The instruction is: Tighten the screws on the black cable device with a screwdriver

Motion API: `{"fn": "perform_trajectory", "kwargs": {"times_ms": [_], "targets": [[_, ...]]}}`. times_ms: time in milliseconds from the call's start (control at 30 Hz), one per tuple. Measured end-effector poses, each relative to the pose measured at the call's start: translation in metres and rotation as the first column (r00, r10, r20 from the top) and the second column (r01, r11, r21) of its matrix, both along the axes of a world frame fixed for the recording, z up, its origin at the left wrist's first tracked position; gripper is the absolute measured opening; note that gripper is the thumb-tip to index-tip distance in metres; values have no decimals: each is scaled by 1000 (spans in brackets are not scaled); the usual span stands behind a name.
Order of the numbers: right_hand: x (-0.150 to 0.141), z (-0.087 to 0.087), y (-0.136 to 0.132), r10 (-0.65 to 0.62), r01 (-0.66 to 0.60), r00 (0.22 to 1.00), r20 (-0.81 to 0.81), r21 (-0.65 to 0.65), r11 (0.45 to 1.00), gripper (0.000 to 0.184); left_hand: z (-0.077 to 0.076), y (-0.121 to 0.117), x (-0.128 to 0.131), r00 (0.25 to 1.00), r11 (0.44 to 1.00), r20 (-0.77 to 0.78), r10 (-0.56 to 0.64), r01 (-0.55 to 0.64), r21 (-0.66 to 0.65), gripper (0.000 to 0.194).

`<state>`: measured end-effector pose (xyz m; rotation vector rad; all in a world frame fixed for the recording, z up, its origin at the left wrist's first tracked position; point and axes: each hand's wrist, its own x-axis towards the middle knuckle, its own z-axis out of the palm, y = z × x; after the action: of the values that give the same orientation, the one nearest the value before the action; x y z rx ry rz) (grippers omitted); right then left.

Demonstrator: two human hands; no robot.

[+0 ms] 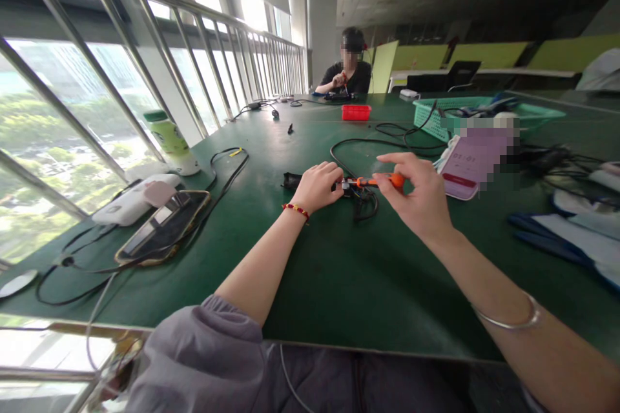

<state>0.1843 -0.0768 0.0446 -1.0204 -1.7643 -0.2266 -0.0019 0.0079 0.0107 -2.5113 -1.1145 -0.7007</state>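
My left hand (318, 187) is closed on a black elongated device (290, 180) lying on the green table. Its far-left end pokes out beyond the hand, and dark wires (367, 204) show at its right side. My right hand (420, 197) grips the orange handle of a screwdriver (398, 181) between thumb and fingers, with the index finger raised off it. The screwdriver lies nearly level, pointing left at the device beside my left fingertips. The exact contact of its tip is too small to make out.
A phone (460, 188) leans by a green basket (426, 117) at right. Further back are a red tray (356, 113) and a seated person (346, 74) holding a tool. A bottle (172, 145), another phone (165, 229), a white device (116, 206) and cables lie left, beside the railing.
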Motion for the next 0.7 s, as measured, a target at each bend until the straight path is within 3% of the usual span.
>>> {"fn": "perform_trajectory", "kwargs": {"times_ms": [133,267,500,700], "targets": [[-1,-1,0,7,-6,1000,-18,6,1000,21,0,0,0,1000,1000,-1,4,-4,-5,5],[-1,-2,0,73,-74,997,6,75,994,41,0,0,-1,1000,1000,0,16,-16,-2,5],[-2,-1,-2,16,-16,999,33,4,1000,15,-1,1,-1,1000,1000,-3,14,-14,13,4],[-2,-1,-1,62,-64,997,37,80,995,39,0,0,-1,1000,1000,-8,24,-24,0,5]]}}
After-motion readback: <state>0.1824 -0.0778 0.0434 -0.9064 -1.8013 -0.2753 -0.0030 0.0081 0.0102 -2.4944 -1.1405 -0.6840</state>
